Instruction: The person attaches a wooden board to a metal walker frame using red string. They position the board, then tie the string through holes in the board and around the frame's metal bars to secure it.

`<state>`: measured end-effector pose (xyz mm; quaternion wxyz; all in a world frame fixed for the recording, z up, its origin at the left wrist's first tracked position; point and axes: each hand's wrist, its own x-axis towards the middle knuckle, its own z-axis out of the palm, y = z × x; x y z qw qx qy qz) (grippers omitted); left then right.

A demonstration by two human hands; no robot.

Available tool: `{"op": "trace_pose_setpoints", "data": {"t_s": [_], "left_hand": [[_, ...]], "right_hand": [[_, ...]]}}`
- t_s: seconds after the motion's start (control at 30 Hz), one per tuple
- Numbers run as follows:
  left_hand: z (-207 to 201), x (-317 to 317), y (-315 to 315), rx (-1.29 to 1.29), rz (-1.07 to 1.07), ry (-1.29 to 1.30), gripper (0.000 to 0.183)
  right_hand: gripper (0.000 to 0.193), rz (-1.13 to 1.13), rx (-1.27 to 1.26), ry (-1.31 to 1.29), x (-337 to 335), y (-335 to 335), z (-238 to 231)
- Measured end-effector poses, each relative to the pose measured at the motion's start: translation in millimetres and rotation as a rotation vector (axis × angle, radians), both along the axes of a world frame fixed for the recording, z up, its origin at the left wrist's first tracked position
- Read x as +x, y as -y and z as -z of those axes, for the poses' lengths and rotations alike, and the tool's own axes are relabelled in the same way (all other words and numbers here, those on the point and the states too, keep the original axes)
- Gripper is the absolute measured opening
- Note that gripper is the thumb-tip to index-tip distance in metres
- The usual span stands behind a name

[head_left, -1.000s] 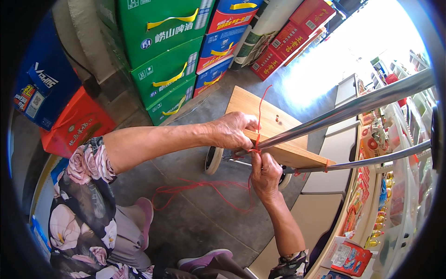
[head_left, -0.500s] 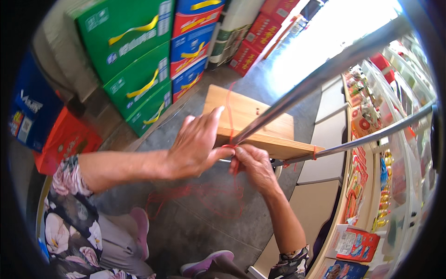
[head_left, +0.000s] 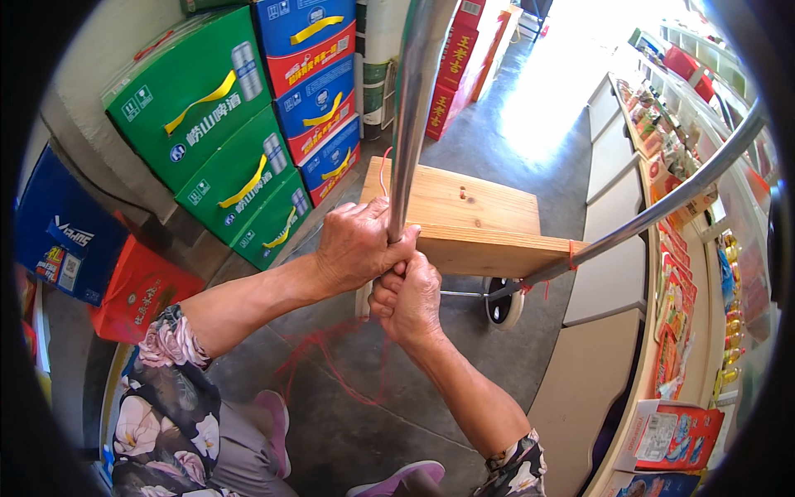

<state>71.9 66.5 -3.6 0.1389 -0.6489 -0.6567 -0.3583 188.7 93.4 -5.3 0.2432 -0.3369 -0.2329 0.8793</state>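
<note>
My left hand (head_left: 358, 242) is closed against the foot of an upright metal tube (head_left: 407, 124), with a thin red string (head_left: 383, 174) running into it from the edge of a wooden board (head_left: 472, 203). Directly below, touching it, my right hand (head_left: 409, 300) makes a fist; the string inside the fingers is mostly hidden. Loose red string (head_left: 327, 364) hangs tangled beneath both hands. At the board's right end, a red string tie (head_left: 571, 255) binds it to a second metal tube (head_left: 662, 211). A wheel (head_left: 503, 306) shows under the board.
Green cartons (head_left: 195, 108) with yellow handles and blue-red cartons (head_left: 315, 108) are stacked at the back left. A red box (head_left: 145, 290) and a dark blue box (head_left: 62, 224) stand at left. Goods shelves (head_left: 662, 282) above pale cabinet fronts (head_left: 588, 373) line the right.
My left hand, its fingers stretched out before, has closed by the tube. My right hand has shifted slightly left and down into a fist. The upright tube now appears steeper in view.
</note>
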Motion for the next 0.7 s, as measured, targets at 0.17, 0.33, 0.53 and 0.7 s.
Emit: {"op": "trace_pose_setpoints", "data": {"t_s": [0.17, 0.33, 0.53, 0.7], "left_hand": [[1.4, -5.6, -8.4, 0.140, 0.005, -0.076, 0.023], [-1.2, -2.8, -6.4, 0.072, 0.006, -0.048, 0.016], [-1.9, -4.7, 0.1, -0.007, 0.040, -0.017, 0.017], [-1.7, -4.2, -0.6, 0.027, 0.057, -0.038, 0.025]], "right_hand": [[0.030, 0.028, -0.008, -0.019, 6.8, 7.3, -7.5], [0.030, 0.034, 0.037, -0.003, 17.1, 12.4, -12.1], [0.028, 0.045, -0.001, 0.038, 20.8, 23.7, -18.6], [0.031, 0.001, 0.115, 0.153, 24.9, 25.7, -16.4]]}}
